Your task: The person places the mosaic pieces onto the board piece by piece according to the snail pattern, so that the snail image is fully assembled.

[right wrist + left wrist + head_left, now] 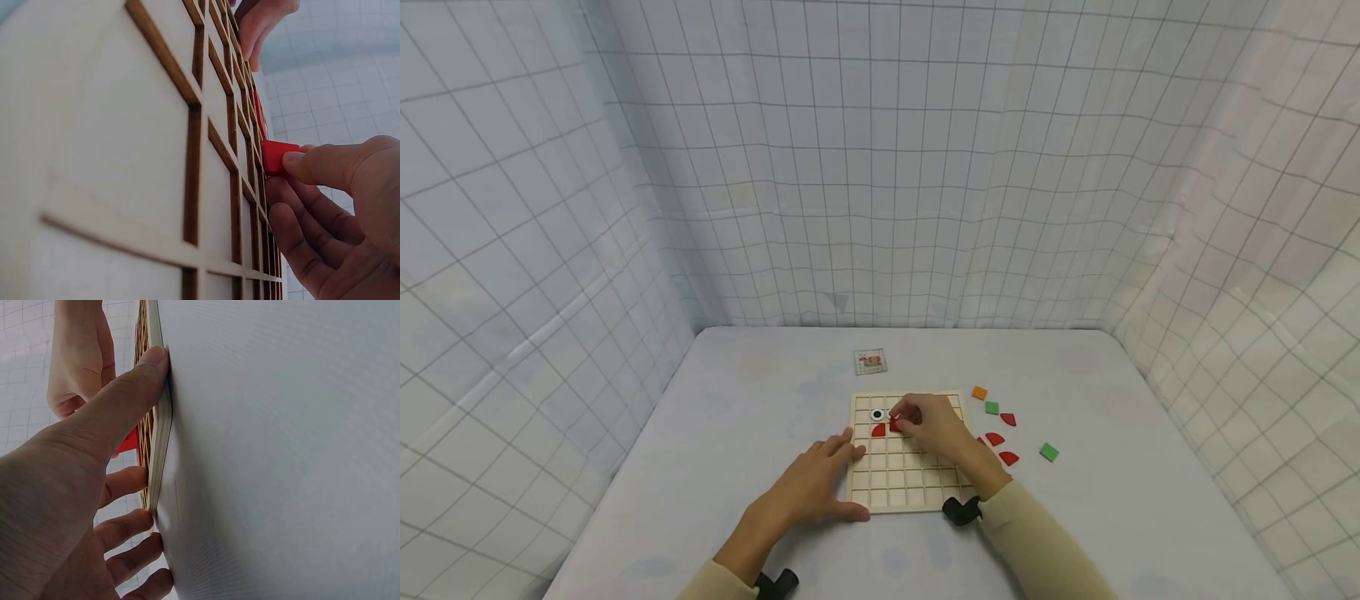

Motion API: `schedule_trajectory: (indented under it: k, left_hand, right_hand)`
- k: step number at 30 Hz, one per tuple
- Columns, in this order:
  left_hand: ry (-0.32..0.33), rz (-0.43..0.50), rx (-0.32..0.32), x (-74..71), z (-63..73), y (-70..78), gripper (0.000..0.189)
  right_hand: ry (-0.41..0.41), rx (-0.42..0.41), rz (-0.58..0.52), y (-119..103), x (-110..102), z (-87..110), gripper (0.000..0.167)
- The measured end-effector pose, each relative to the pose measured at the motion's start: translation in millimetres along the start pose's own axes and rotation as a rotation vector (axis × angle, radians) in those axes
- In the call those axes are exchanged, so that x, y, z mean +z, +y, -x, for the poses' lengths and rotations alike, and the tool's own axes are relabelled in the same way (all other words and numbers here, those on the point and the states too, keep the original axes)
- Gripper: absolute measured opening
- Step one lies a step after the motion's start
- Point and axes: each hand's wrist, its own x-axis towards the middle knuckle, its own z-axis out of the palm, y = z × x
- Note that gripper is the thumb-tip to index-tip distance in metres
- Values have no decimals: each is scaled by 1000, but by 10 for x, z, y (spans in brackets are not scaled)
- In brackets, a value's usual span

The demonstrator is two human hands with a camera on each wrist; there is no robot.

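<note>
A pale wooden grid board (887, 481) lies flat on the table. My right hand (936, 427) pinches a small red tile (276, 157) between thumb and fingers, close over a cell in one of the board's far rows. Just left of that tile, a red quarter-round tile (878, 431) sits in a cell. Behind it lies a white tile with a black dot (877, 415); a second white tile is mostly hidden by my right fingers. With fingers spread, my left hand (811, 485) rests along the board's left side, its thumb (152, 356) touching the near edge.
Right of the board are an orange square tile (980, 392), a green one (992, 407), another green one (1048, 452) farther right, and several red quarter-round tiles (1009, 457). A small gridded picture card (870, 361) lies beyond the board. Gridded white curtains (880, 208) enclose the table.
</note>
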Motion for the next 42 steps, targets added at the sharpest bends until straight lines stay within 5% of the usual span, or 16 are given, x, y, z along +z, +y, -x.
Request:
schedule_trajectory:
  k: [29, 32, 36, 42]
  left_hand:
    - [-3, 5, 23, -30, 10, 11, 104]
    - [-1, 0, 27, -38, 17, 21, 105]
    - [5, -4, 21, -45, 19, 31, 105]
    - [7, 0, 12, -28, 9, 22, 105]
  right_hand:
    - [-23, -4, 70, -73, 21, -29, 9]
    - [-40, -26, 61, 160, 109, -88, 6]
    - [-63, -36, 47, 196, 111, -107, 6]
    - [-73, 2, 78, -95, -7, -7, 8]
